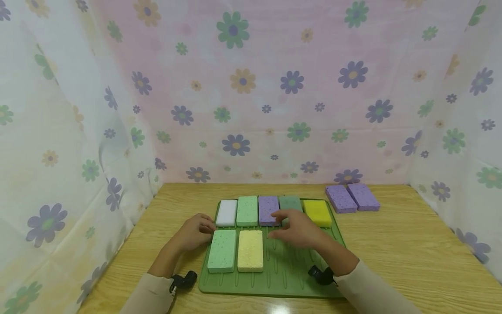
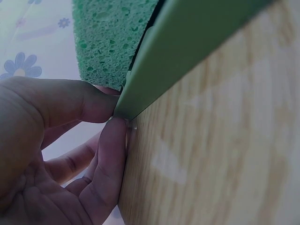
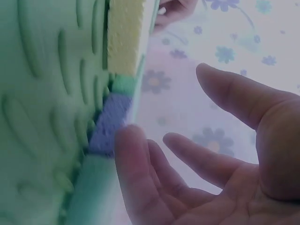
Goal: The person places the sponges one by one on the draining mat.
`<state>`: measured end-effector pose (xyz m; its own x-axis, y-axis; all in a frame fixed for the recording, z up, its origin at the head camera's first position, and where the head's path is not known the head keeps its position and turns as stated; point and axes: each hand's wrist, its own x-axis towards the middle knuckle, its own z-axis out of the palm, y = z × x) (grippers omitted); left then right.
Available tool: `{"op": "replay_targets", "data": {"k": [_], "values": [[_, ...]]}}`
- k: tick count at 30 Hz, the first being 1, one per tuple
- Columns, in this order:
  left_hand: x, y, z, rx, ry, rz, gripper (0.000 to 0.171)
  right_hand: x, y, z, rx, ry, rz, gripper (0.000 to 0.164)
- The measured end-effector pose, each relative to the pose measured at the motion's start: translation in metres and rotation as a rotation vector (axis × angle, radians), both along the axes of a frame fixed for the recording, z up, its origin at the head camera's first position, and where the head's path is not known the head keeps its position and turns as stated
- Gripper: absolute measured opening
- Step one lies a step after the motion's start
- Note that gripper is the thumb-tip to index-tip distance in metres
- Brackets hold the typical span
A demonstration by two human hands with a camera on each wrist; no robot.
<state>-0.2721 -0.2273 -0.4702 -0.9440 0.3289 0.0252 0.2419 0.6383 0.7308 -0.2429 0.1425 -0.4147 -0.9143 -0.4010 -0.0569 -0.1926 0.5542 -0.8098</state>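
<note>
A green ridged mat (image 1: 274, 281) lies on the table with sponges on it. My left hand (image 1: 195, 233) is at its left edge; in the left wrist view the thumb and a finger pinch the rim (image 2: 159, 61) beside a light green sponge (image 2: 110, 40). Over the mat, my right hand (image 1: 300, 229) hovers with fingers spread and holds nothing, near a purple sponge (image 1: 268, 208) and partly covering a dark green sponge (image 1: 290, 203). The back row also has a white sponge (image 1: 227, 213), another light green sponge (image 1: 247, 211) and a yellow sponge (image 1: 318, 213). A pale yellow sponge (image 1: 250, 250) sits in front.
Two more purple sponges (image 1: 341, 199) lie side by side on the wooden table (image 1: 404, 257), off the mat at the back right. A flowered cloth (image 1: 270, 96) stands behind the table and along both sides.
</note>
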Motion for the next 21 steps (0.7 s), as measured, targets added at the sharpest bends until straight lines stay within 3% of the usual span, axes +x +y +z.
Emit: {"op": "replay_targets", "data": {"k": [10,21], "values": [[-0.001,0.001,0.002,0.004,-0.002,-0.008,0.016,-0.014,0.038,0.015,0.035,0.164,-0.112,0.054],[-0.001,0.000,-0.001,-0.033,0.018,0.001,0.016,-0.036,0.078,0.012,0.073,0.276,-0.241,0.054]]}}
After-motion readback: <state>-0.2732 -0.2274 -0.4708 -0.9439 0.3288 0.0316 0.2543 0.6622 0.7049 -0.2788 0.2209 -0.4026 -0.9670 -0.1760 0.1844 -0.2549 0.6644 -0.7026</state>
